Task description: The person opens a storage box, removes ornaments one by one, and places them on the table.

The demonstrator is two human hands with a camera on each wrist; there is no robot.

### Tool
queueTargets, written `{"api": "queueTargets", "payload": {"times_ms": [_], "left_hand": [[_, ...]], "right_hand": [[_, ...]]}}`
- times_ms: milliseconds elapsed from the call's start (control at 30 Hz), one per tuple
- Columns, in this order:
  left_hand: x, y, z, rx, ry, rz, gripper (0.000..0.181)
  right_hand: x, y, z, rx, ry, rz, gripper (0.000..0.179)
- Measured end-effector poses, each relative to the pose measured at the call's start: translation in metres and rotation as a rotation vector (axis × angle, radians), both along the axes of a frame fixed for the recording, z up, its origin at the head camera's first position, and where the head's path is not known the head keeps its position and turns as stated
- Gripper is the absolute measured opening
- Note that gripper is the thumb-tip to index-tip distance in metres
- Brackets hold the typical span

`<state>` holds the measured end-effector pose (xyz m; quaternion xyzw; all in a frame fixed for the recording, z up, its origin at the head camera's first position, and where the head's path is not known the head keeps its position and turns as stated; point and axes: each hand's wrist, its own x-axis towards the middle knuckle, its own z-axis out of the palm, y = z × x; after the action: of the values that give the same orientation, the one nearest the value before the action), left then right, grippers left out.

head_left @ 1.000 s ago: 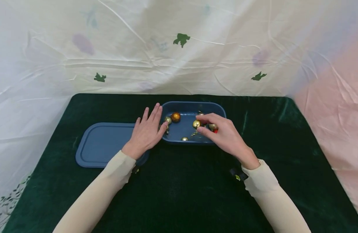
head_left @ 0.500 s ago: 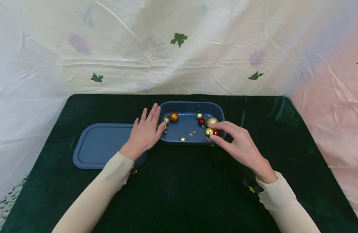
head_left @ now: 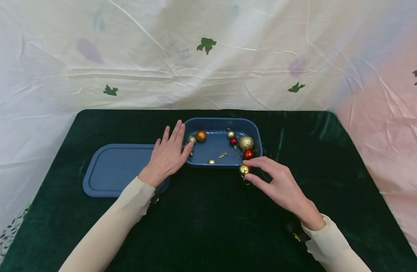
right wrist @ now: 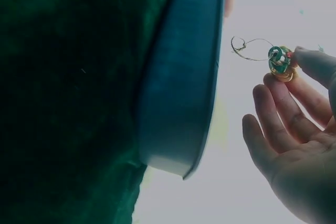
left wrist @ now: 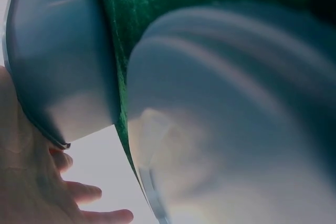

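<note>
Between thumb and fingers my right hand [head_left: 281, 184] pinches a shiny gold bauble [head_left: 244, 170] just off the front right rim of a blue box [head_left: 225, 164]. A thin wire loop hangs from the bauble, clear in the right wrist view. Fingers fairly straight, my left hand [head_left: 167, 155] rests at the box's left end, partly over it. Inside the box lie a red bauble [head_left: 248, 154], a glittery gold bauble [head_left: 246, 142], a small dark red bauble [head_left: 233, 141], a pale gold bauble [head_left: 231, 134] and an orange bauble [head_left: 200, 136]. The left hand partly hides a glittery bauble [head_left: 192, 139].
A flat blue lid [head_left: 118, 170] lies left of the box, partly under the left forearm. Dark green velvet cloth [head_left: 208, 219] covers the table. A pale printed curtain [head_left: 249, 90] hangs behind its far edge.
The right hand has moved the gold bauble from above the box's right part toward the front, out past the rim. My left hand has kept its place at the box.
</note>
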<state>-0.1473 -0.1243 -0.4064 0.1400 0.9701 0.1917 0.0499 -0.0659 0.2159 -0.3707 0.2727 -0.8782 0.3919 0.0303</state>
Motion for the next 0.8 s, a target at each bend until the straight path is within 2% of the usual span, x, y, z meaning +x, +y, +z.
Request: {"api": "queueTargets", "payload": {"times_ms": [200,433,667,800], "left_hand": [[0.0,0.0,0.001,-0.003,-0.008,-0.002,0.078],[0.0,0.001,0.002,-0.018,-0.012,-0.001,0.078],[0.001,0.001,0.003,-0.011,-0.014,0.002,0.077],[0.0,0.001,0.003,-0.014,-0.017,0.002,0.077]], "right_hand": [[0.007,-0.005,-0.011,0.004,-0.031,0.054,0.036],[0.011,-0.011,-0.026,0.06,-0.044,0.117,0.036],[0.01,-0.018,-0.033,0.105,-0.149,0.155,0.036],[0.007,-0.02,-0.034,0.13,-0.177,0.153,0.036]]}}
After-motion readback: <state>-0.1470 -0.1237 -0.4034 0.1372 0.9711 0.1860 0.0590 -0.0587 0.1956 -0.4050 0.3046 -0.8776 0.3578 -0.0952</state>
